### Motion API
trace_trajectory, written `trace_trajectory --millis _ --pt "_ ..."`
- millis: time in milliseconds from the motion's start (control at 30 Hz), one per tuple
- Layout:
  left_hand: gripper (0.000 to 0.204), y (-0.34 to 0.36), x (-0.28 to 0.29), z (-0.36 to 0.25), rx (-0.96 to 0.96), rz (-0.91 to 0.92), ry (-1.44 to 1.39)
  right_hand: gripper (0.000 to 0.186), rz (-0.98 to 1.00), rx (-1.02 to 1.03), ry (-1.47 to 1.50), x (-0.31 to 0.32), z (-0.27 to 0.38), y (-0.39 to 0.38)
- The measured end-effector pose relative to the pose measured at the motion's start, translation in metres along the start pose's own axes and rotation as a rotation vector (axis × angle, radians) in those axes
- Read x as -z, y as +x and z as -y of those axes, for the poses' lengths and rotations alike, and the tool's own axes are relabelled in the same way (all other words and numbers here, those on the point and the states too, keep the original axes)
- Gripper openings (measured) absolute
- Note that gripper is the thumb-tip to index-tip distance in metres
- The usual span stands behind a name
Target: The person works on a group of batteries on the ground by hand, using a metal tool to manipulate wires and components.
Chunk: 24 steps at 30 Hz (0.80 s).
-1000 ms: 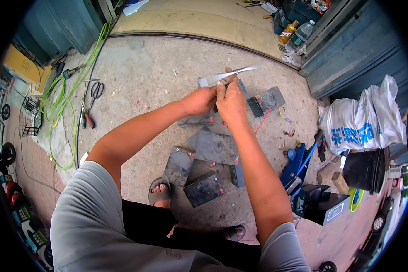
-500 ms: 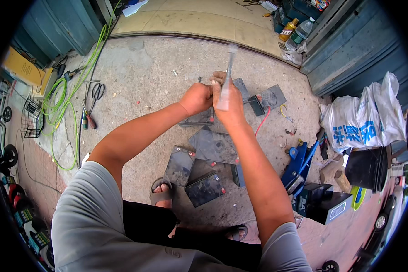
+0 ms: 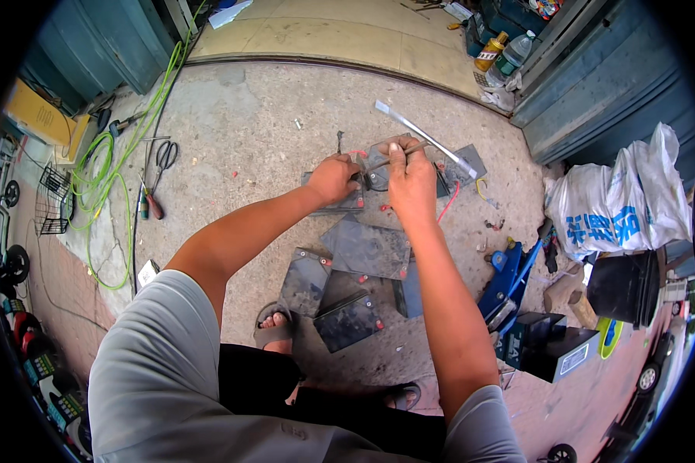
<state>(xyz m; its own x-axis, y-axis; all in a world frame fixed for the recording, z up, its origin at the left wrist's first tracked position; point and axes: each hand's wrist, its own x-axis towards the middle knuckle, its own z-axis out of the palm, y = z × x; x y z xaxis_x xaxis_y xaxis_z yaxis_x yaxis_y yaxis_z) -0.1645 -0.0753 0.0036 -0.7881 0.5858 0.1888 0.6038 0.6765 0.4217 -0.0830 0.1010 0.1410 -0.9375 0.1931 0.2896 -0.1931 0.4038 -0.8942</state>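
My right hand point(image 3: 411, 179) is closed round the shaft of a T-handle wrench point(image 3: 427, 140), whose silver crossbar slants beyond the knuckles. The shaft's dark end points left toward my left hand point(image 3: 335, 178). That hand is closed, its curled fingers over a dark battery point(image 3: 346, 203); what they pinch is hidden. More batteries lie around and under the hands, one of them point(image 3: 465, 163) to the right with a red wire point(image 3: 448, 202). Nearer my feet is a group of dusty black batteries, among them a flat one point(image 3: 369, 251) and a tilted one point(image 3: 349, 321).
Scissors point(image 3: 164, 158), screwdrivers point(image 3: 154, 207) and a green cable point(image 3: 123, 181) lie on the left. On the right are a blue metal tool point(image 3: 506, 278), a white sack point(image 3: 622, 197) and a black bin point(image 3: 624, 287). A door sill point(image 3: 347, 68) runs across the far side.
The wrench's crossbar has swung from nearly upright to a slant down to the right. My hands have moved apart, the left one to the left and the right one to the right.
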Motion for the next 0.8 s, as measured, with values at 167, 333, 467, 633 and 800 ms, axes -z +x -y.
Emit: trace_trajectory --millis 167,333,467,633,800 --pt "0.036 0.008 -0.001 -0.006 0.003 -0.006 -0.076 0.029 -0.048 -0.073 0.404 0.035 -0.017 -0.010" --pt "0.036 0.010 0.004 -0.064 -0.085 0.063 -0.244 0.031 -0.364 -0.175 0.878 0.105 0.015 -0.015" --pt "0.031 0.027 0.006 -0.114 -0.084 0.096 -0.256 0.033 -0.469 -0.196 1.074 0.165 0.009 -0.011" --pt "0.028 0.062 0.000 -0.159 -0.138 0.123 -0.256 0.033 -0.338 -0.109 1.204 0.221 0.039 -0.023" --pt "0.030 0.079 -0.012 -0.191 -0.135 0.248 -0.254 0.036 -0.225 -0.078 1.315 0.258 0.056 -0.045"
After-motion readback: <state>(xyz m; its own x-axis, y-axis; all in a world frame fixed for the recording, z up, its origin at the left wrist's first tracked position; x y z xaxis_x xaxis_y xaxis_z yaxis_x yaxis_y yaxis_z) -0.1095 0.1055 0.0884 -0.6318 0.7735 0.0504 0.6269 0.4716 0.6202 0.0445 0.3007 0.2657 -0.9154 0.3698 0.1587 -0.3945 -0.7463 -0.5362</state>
